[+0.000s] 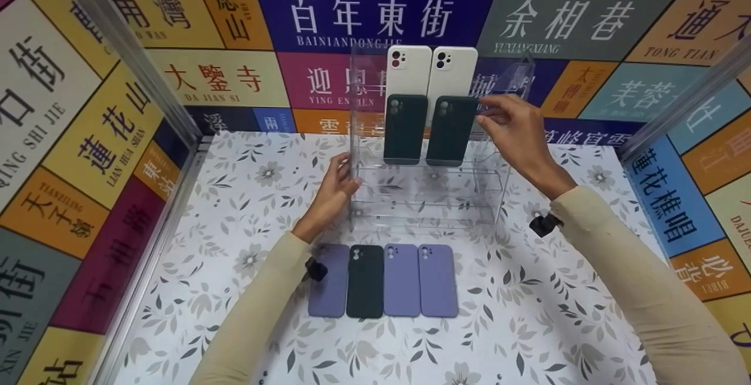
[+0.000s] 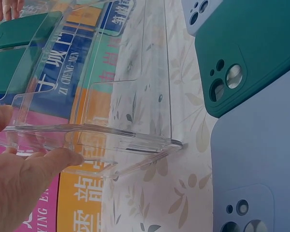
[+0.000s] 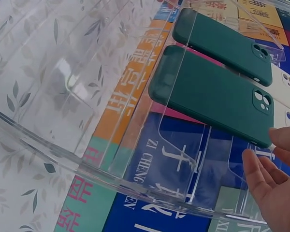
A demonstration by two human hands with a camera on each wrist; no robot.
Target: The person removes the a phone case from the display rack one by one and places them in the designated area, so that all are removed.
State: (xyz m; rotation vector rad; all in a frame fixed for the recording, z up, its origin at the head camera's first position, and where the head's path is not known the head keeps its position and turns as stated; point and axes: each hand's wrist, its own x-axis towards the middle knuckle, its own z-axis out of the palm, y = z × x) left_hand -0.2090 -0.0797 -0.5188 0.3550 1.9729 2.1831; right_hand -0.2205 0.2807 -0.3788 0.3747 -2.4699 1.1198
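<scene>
A clear acrylic display stand point(image 1: 428, 191) of stepped tiers stands on the table. Two white phone cases point(image 1: 455, 74) lean in its upper tier. In front of them, one tier lower, are a left dark green phone case point(image 1: 405, 129) and a right dark green phone case point(image 1: 450, 131). My left hand point(image 1: 332, 188) grips the stand's left side panel, thumb and fingers on either side of its edge in the left wrist view. By the upper right corner of the right green case is my right hand point(image 1: 519, 132). Its thumb point(image 3: 282, 137) is at that corner, the fingers loosely bent below, not around the case.
In front of the stand lies a row of cases: a purple case point(image 1: 327, 291) partly behind my left wrist, a dark green case point(image 1: 365, 282), and two more purple cases point(image 1: 438, 282). The table has a leaf-patterned cover point(image 1: 264, 338). Panels with printed characters point(image 1: 375, 9) enclose it.
</scene>
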